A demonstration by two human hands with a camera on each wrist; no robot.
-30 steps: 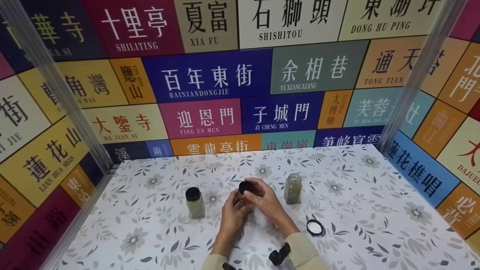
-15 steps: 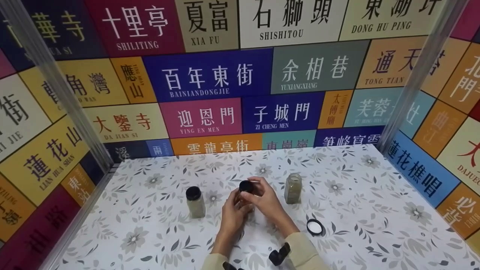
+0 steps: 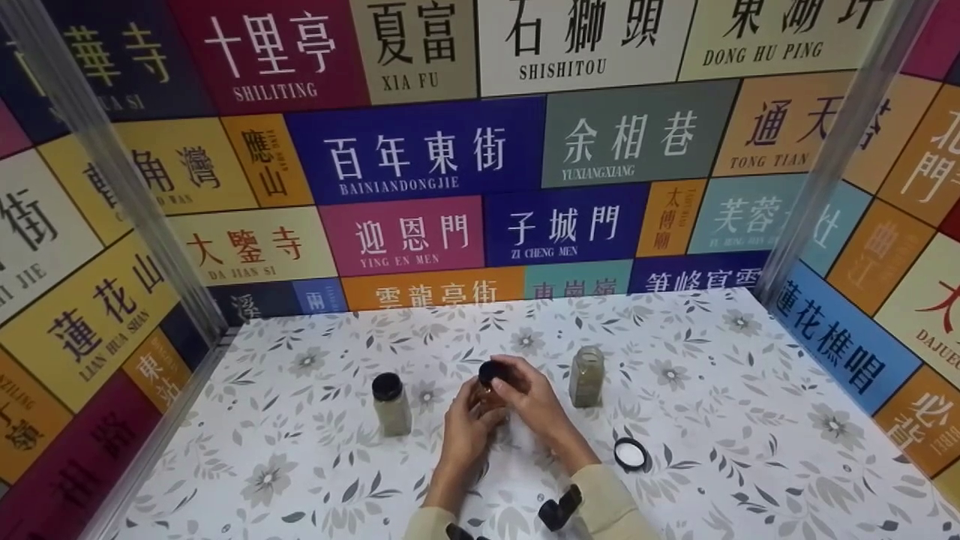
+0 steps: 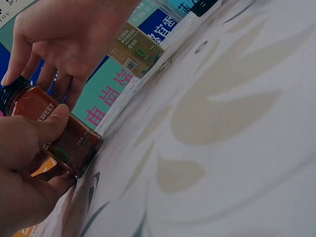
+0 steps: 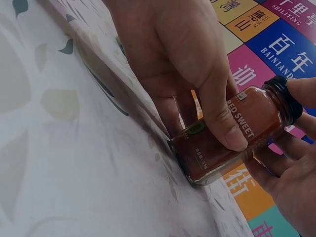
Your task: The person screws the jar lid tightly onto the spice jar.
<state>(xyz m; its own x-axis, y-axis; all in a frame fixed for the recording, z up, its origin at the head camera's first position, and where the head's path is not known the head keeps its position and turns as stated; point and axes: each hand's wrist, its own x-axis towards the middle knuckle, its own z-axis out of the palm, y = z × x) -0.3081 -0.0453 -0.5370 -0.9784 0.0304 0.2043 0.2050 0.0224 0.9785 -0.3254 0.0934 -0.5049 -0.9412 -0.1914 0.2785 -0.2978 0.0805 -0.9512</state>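
Observation:
A glass spice jar of red powder, its label partly reading "SWEET", stands at the middle of the table between both hands. My left hand grips its body, the thumb across the label in both wrist views. On its black cap my right hand has thumb and fingers pinched round the rim. The cap sits on the jar's neck. Right of the hands is an uncapped jar of greenish-brown powder, labelled "CUMIN POWDER" in the left wrist view. A loose black cap lies near the right forearm, white inner side up.
To the left of the hands stands another jar of pale greenish powder with its black cap on. A white cloth with grey flowers covers the table. Colourful sign-printed walls rise behind and at both sides, with clear corner posts.
My right hand's thumb and fingers have shifted slightly round the cap. My left hand and the jars stay in place.

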